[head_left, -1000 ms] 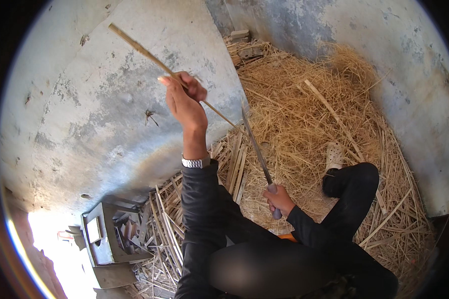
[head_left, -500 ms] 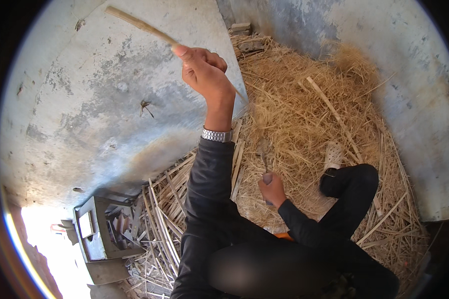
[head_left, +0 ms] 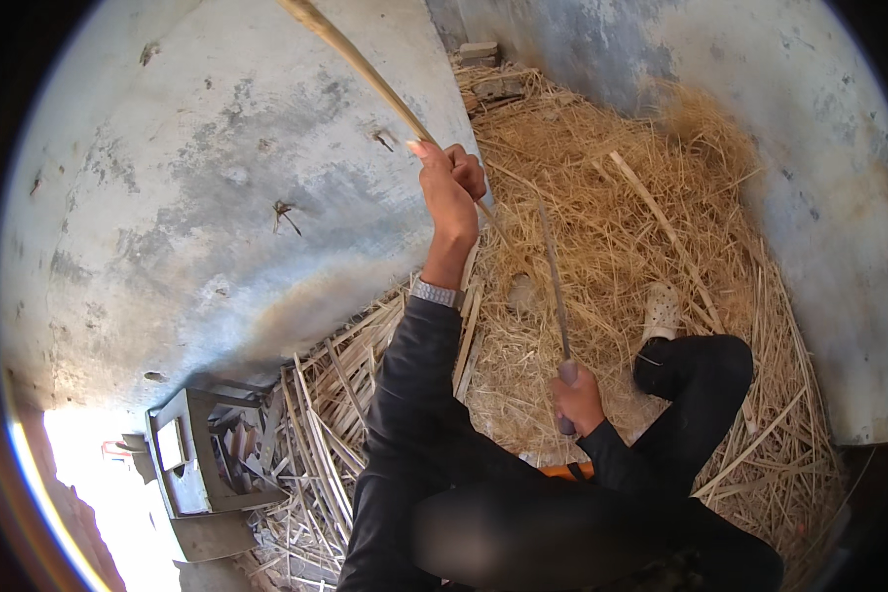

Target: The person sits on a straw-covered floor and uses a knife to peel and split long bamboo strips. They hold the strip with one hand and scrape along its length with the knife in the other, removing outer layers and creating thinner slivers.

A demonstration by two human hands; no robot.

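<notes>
My left hand (head_left: pixel 451 197), raised in front of the wall, is closed round a long, pale bamboo strip (head_left: pixel 370 77). The strip slants from the top edge down to the right, and its thin lower end passes below my fist over the straw-coloured shavings. Lower and to the right, my right hand (head_left: pixel 580 403) grips the brown handle of a knife (head_left: pixel 558 296). Its long, narrow blade points away from me, tilted slightly left. The blade tip is close to the strip's lower end; I cannot tell whether they touch.
A large heap of dry shavings (head_left: pixel 602 197) fills the corner, with a thicker stick (head_left: pixel 666 222) on it. Split strips (head_left: pixel 316 414) lie at left, beside a wooden stool-like frame (head_left: pixel 192 459). Plastered walls (head_left: pixel 217 197) close in both sides. My light clog (head_left: pixel 661 311) rests on the shavings.
My left hand has come down and to the right with the strip. My right hand has shifted right and slightly nearer, and the knife's blade now shows sharply at full length.
</notes>
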